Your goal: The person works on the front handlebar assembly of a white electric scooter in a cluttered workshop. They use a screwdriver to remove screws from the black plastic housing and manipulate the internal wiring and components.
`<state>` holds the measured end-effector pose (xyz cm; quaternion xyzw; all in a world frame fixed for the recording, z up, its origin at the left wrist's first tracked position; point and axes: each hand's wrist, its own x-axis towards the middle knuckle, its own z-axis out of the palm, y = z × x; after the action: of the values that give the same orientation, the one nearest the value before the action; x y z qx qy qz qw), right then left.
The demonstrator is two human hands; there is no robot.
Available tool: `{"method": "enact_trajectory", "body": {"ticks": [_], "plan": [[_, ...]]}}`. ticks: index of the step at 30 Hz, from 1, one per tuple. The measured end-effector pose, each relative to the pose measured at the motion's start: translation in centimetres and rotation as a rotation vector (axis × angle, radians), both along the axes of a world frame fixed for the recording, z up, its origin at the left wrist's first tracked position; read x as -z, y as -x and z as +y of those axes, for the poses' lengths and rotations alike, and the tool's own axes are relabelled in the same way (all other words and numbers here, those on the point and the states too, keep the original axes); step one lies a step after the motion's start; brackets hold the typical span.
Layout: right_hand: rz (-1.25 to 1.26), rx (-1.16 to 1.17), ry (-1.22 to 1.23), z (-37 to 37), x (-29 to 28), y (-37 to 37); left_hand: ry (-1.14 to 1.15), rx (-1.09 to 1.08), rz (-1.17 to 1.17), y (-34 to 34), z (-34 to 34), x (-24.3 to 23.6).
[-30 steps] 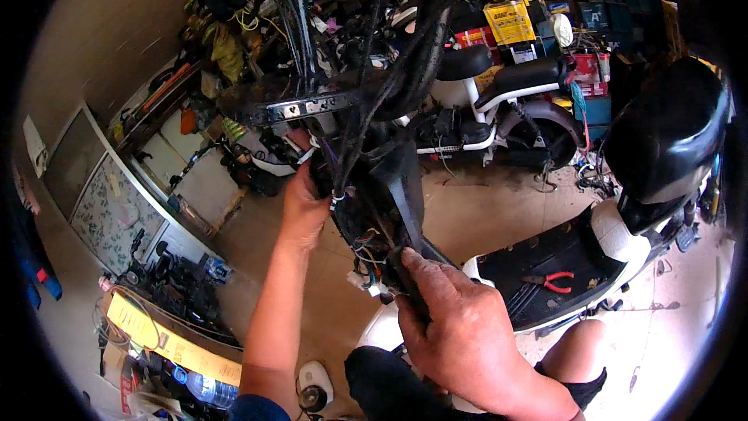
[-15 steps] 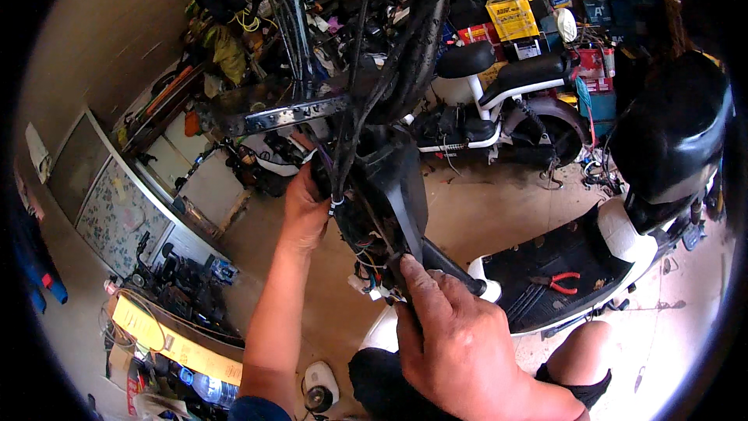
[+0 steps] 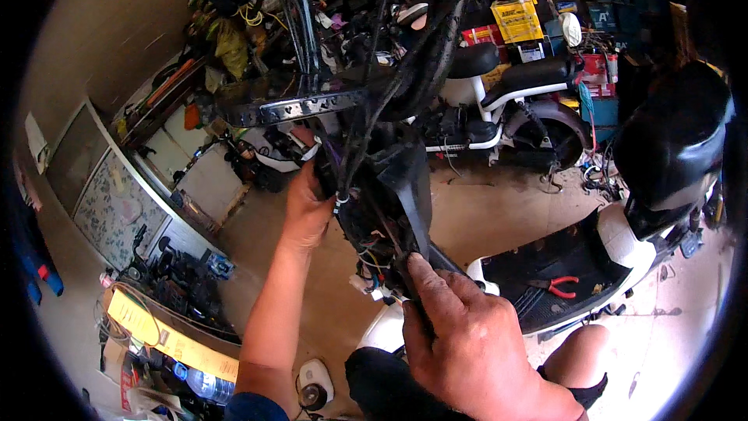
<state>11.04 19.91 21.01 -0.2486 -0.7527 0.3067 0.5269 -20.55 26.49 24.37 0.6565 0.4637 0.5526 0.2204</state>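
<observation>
My left hand (image 3: 306, 210) is closed on the far side of the scooter's black front column (image 3: 362, 218), its fingertips largely hidden. My right hand (image 3: 456, 327) grips the lower part of a black plastic cover (image 3: 403, 195), index finger lying along it. Loose wires and small connectors (image 3: 370, 265) hang from the open column. Black cables with a white tie (image 3: 341, 203) run up past the black metal handlebar frame (image 3: 296, 109). To the right, red-handled pliers (image 3: 561, 284) lie beside thin dark tools on the scooter's black footboard (image 3: 526, 253).
The scooter's black seat (image 3: 666, 148) is at the right; a second white scooter (image 3: 483, 136) stands behind. Stacked boxes (image 3: 516, 19) and piled clutter line the back. Framed panels (image 3: 117, 195) lean at the left, above a yellow board (image 3: 171, 335) and a water bottle (image 3: 209, 382).
The view has shifted only slightly. Both hands keep much the same hold on the column and cover, which appear a little to the right of where they were.
</observation>
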Motion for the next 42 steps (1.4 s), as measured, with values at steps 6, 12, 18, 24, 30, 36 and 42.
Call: {"method": "enact_trajectory", "body": {"ticks": [6, 12, 18, 24, 30, 36, 42], "plan": [[-0.037, -0.035, -0.062, 0.9, 0.1, -0.2, 0.014, -0.046, -0.01, -1.1, -0.1, -0.3], [-0.01, -0.049, -0.025, 0.9, 0.0, -0.7, -0.016, -0.021, -0.014, -0.4, 0.0, -0.1], [-0.05, -0.065, -0.025, 1.1, -0.5, -1.2, -0.014, -0.064, -0.016, -0.4, 0.1, 0.1], [-0.127, 0.046, -0.064, 0.2, 1.4, 0.5, 0.034, -0.095, -0.033, -1.4, -0.1, -0.3], [-0.084, 0.101, -0.043, -1.0, 1.2, 1.1, -0.016, -0.078, -0.042, -1.1, -0.2, 0.1], [0.056, 0.062, 0.016, -0.9, 1.6, 1.2, -0.028, -0.02, -0.031, -1.1, 0.0, -0.1], [-0.054, 0.027, -0.06, 0.1, 0.9, 0.7, -0.009, -0.079, 0.001, -0.9, -0.1, 0.0]]}}
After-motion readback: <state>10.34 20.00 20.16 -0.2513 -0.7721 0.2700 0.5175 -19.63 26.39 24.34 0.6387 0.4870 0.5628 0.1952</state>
